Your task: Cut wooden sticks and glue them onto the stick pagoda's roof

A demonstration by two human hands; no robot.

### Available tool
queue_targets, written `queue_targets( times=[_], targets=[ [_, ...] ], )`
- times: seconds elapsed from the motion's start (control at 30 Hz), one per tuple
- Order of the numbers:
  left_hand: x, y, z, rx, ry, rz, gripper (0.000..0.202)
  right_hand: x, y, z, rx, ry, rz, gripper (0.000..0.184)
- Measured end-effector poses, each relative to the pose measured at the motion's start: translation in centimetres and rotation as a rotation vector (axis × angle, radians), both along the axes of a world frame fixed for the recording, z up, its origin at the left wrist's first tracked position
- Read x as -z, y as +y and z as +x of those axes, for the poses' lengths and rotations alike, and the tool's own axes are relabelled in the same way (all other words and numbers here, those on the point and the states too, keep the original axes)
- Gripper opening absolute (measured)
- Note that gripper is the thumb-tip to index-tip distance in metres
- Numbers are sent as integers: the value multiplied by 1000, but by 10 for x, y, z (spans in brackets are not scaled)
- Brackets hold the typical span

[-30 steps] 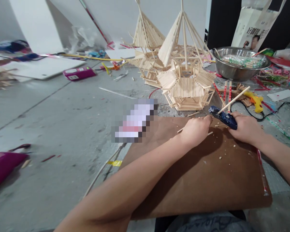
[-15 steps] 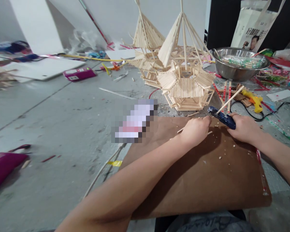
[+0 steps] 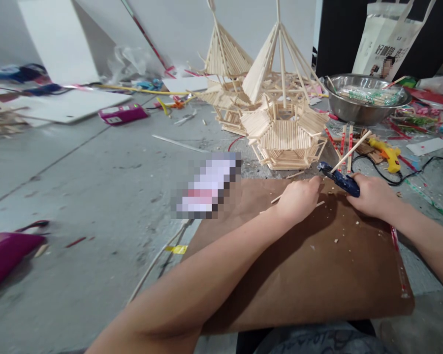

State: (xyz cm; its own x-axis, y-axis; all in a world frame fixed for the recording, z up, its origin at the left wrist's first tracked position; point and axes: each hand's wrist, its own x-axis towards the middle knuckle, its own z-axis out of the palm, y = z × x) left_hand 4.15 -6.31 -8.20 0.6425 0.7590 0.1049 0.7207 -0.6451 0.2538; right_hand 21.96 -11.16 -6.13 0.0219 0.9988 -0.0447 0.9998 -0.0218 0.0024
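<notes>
My right hand (image 3: 372, 192) is wrapped around the dark blue handles of a cutter (image 3: 341, 181) that looks like cutting pliers. A pale wooden chopstick (image 3: 350, 151) slants up and right from the cutter's jaws. Just left of the jaws, my left hand (image 3: 300, 195) is closed in a pinch on the chopstick's lower end, mostly hidden by the fingers. Thin cut sticks (image 3: 275, 199) lie beneath and beside the left hand on a brown board (image 3: 299, 285). Small wood chips (image 3: 336, 241) are scattered there.
Beyond the board stand a chopstick pavilion model (image 3: 286, 135) and a second model (image 3: 227, 59). At right are a metal bowl (image 3: 369, 114) of wrapped chopsticks, a yellow glue gun (image 3: 388, 155) and its black cord. A blurred-out phone (image 3: 208, 184) with a cable lies at left.
The chopstick's upper end has tipped very slightly. Both hands and the cutter otherwise stay in place.
</notes>
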Motion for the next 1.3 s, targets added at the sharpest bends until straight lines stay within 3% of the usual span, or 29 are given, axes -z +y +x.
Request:
queue_targets(
  times=[0.1,0.37,0.73,0.87,1.07,1.3],
  targets=[
    [-2,2,0,-13,-19,-9,25,3,0,2,-5,47,48,42],
    [-2,6,-3,48,-137,43,19,17,3,15,-244,160,201,62],
    [15,11,-7,206,-221,255,23,15,6,22,-431,191,266,56],
    [14,10,-6,166,-197,206,23,11,5,18,-392,162,254,56],
    [9,8,-5,68,-198,113,23,8,-1,10,-228,123,192,51],
    [7,6,-3,56,-198,95,29,10,-2,6,-130,93,123,45]
  ],
)
